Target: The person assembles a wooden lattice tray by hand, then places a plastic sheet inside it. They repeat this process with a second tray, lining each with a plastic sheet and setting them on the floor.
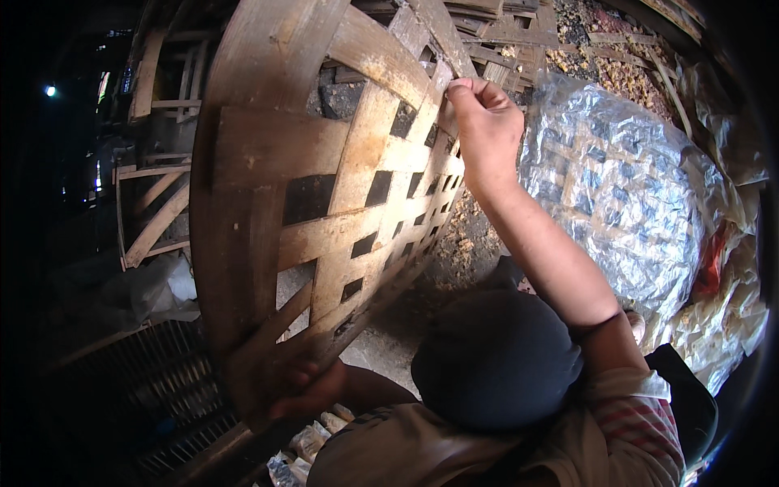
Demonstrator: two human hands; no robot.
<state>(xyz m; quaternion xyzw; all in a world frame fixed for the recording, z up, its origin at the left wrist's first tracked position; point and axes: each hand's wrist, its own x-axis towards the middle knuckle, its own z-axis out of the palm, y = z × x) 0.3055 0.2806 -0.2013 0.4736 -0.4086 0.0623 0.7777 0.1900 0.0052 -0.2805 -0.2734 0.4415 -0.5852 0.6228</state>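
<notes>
Woven panel (365,150) stands steeply between two hands.
It spans from the right hand (491,122), at its upper right edge, down to the left hand (312,394), at its lower edge. The right hand is nearly closed, thumb and fingertips pinching a strip's edge; the left has its fingers at the rim, but shadow hides how tightly they close, so that cannot be told. With its thin, flat strips and open gaps, the panel is probably light for its breadth, springy rather than rigid, dry and not slippery, with strips that could split. The thick rim below the right hand seems the safest hold. Crinkled plastic (617,195) lies right of that hand. No writing is legible.
</notes>
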